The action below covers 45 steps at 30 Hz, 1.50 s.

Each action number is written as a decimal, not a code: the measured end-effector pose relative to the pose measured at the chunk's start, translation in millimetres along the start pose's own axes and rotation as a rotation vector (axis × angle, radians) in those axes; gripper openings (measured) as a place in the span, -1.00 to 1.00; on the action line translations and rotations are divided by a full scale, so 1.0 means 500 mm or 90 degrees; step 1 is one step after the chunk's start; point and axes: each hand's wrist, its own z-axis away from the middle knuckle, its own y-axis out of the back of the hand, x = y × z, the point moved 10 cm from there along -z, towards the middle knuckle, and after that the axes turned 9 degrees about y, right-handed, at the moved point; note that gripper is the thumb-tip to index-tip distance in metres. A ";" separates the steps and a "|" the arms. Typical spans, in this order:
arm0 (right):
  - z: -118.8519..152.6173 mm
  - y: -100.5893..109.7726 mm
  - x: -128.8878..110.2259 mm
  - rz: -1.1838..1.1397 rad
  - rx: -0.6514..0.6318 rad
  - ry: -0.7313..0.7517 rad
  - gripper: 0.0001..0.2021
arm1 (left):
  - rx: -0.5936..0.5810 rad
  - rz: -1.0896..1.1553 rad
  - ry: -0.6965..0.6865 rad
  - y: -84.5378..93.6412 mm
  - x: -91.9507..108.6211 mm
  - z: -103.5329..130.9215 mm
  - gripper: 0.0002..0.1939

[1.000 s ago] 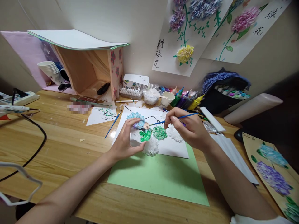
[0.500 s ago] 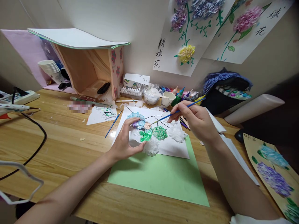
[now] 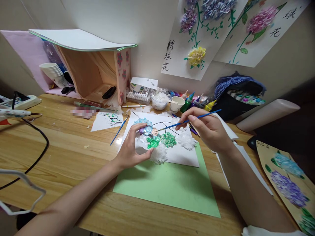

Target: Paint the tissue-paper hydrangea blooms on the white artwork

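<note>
My left hand (image 3: 134,146) grips a small round paint palette (image 3: 153,142) by its edges, thumb on the near side and fingers on the far side. Green, blue, purple and peach paint lie in it. A blue paintbrush (image 3: 192,120) is pinched in my right hand (image 3: 204,126), its tip in the peach paint. Beneath both hands is a white sheet (image 3: 182,159) with black branch lines. It bears a blue paper flower (image 3: 142,121), a green paper flower (image 3: 168,140) and white paper flowers (image 3: 187,139). A green sheet (image 3: 169,190) lies under it.
Left of the white sheet lie another blue brush (image 3: 119,130) and a paint-smeared paper (image 3: 107,121). Behind stand a bowl of white scraps (image 3: 159,101), a paper cup (image 3: 176,104) and paint bottles (image 3: 189,101). A hot glue gun (image 3: 17,113) with a black cable is at far left.
My right hand has shifted slightly and the brush lies at a flatter angle, its tip still at the peach paint. My left hand and the palette have barely moved.
</note>
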 end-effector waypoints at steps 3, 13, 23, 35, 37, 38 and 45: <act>0.001 -0.004 0.004 0.036 -0.018 -0.009 -0.78 | 0.000 0.002 0.001 0.001 0.001 0.001 -0.28; -0.005 0.013 0.009 -0.038 0.044 -0.007 -0.79 | -0.004 0.010 0.012 0.001 -0.004 -0.001 -0.28; -0.007 0.024 0.012 -0.053 0.098 0.007 -0.79 | 0.009 -0.016 -0.012 0.004 0.003 -0.001 -0.27; 0.001 -0.013 -0.011 0.058 -0.018 0.044 -0.78 | 0.008 -0.028 -0.027 0.001 0.008 -0.003 -0.25; 0.002 -0.013 -0.012 0.044 -0.010 0.044 -0.77 | 0.008 -0.029 -0.023 0.002 0.006 -0.002 -0.25; 0.002 -0.011 -0.012 0.037 0.000 0.043 -0.76 | 0.008 -0.030 -0.021 0.002 0.005 -0.002 -0.25; 0.005 0.039 0.021 -0.077 0.213 0.006 -0.74 | 0.061 0.002 0.076 0.028 -0.043 -0.014 -0.32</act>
